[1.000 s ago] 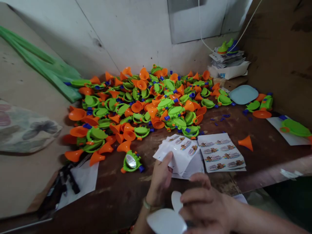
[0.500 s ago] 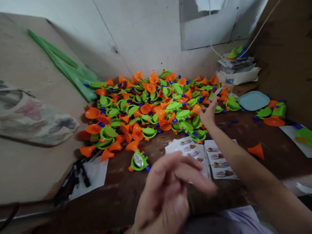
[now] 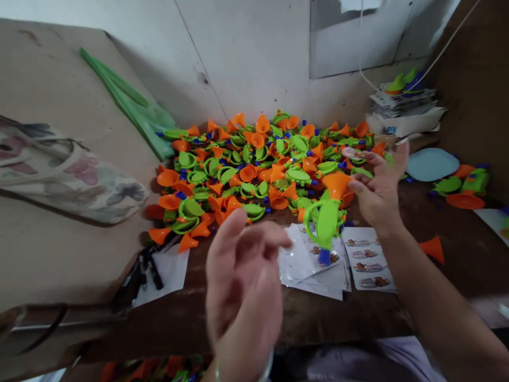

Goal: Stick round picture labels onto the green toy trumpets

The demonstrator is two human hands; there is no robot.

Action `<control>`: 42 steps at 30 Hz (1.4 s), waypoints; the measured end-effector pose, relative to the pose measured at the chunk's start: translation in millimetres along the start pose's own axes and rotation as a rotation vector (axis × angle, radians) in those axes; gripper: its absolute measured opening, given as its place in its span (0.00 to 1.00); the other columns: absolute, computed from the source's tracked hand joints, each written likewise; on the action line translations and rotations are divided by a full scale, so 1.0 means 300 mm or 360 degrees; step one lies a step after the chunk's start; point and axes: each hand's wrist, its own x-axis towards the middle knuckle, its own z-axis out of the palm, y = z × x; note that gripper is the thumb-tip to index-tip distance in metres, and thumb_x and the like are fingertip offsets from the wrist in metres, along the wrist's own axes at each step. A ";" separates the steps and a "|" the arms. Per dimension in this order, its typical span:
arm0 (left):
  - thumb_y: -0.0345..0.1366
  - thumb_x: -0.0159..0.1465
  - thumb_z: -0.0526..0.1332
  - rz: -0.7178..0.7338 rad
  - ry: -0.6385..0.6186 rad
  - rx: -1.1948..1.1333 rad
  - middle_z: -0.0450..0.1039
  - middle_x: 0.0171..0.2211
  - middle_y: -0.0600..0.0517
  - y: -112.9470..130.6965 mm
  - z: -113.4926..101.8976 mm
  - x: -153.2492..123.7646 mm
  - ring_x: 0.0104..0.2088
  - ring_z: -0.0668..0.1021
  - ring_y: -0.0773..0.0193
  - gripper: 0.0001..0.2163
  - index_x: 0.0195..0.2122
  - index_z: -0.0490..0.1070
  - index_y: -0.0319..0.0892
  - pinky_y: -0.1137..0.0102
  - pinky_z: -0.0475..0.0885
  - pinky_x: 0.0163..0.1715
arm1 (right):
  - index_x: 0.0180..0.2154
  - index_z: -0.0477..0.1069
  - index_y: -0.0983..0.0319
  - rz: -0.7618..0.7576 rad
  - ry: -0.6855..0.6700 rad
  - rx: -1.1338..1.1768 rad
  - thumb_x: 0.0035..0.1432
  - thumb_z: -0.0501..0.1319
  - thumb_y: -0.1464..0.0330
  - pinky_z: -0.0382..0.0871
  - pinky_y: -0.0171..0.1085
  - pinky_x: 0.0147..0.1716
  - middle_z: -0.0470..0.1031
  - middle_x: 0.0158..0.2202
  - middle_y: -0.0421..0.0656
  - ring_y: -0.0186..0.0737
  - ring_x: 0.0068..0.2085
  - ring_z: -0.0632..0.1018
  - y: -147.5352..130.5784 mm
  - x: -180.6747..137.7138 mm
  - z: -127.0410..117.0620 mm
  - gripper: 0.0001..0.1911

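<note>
My right hand (image 3: pixel 377 196) is raised over the table's middle and holds a green toy (image 3: pixel 326 220) by its orange funnel (image 3: pixel 337 185). The toy hangs with its blue tip down, above the sticker sheets (image 3: pixel 368 260). The hand's upper fingers are spread, and something small and pale (image 3: pixel 351 153) shows at a fingertip. My left hand (image 3: pixel 242 286) hovers close to the camera, blurred, with fingers loosely bent apart and nothing in them. A large pile of green, orange and blue toy parts (image 3: pixel 254 164) lies behind both hands.
A floral cloth bag (image 3: pixel 67 175) and a green plastic bag (image 3: pixel 135 111) lie on the board at left. Black tools (image 3: pixel 149 268) rest on white paper (image 3: pixel 170 270). At the back right are a paper stack (image 3: pixel 403 103), a pale blue plate (image 3: pixel 431 163) and a loose orange funnel (image 3: pixel 433 248).
My right hand went out to the pile and has come back lifting a green toy. My left hand let go of the white sheets and rose. The camera has shifted left.
</note>
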 end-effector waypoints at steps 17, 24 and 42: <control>0.47 0.56 0.77 -0.0916 0.0231 -0.0547 0.85 0.49 0.47 -0.265 0.032 0.019 0.46 0.86 0.54 0.21 0.48 0.80 0.47 0.64 0.82 0.43 | 0.71 0.56 0.42 0.0121 0.0190 0.0037 0.63 0.69 0.72 0.83 0.38 0.38 0.74 0.36 0.36 0.39 0.36 0.79 -0.250 -0.257 0.060 0.42; 0.47 0.52 0.80 -0.0636 -0.0163 -0.0651 0.84 0.53 0.47 -0.270 0.026 -0.073 0.52 0.85 0.49 0.23 0.48 0.79 0.50 0.58 0.80 0.53 | 0.70 0.56 0.42 0.0260 0.0163 0.0192 0.63 0.68 0.73 0.83 0.35 0.38 0.74 0.39 0.37 0.38 0.38 0.80 -0.276 -0.405 0.162 0.41; 0.40 0.60 0.76 -0.0231 -0.0299 -0.0334 0.76 0.62 0.47 -0.339 -0.013 -0.094 0.61 0.80 0.49 0.23 0.56 0.74 0.52 0.54 0.74 0.64 | 0.66 0.62 0.38 0.0405 0.0282 0.0446 0.63 0.71 0.73 0.80 0.29 0.40 0.75 0.40 0.34 0.31 0.39 0.79 -0.312 -0.427 0.213 0.38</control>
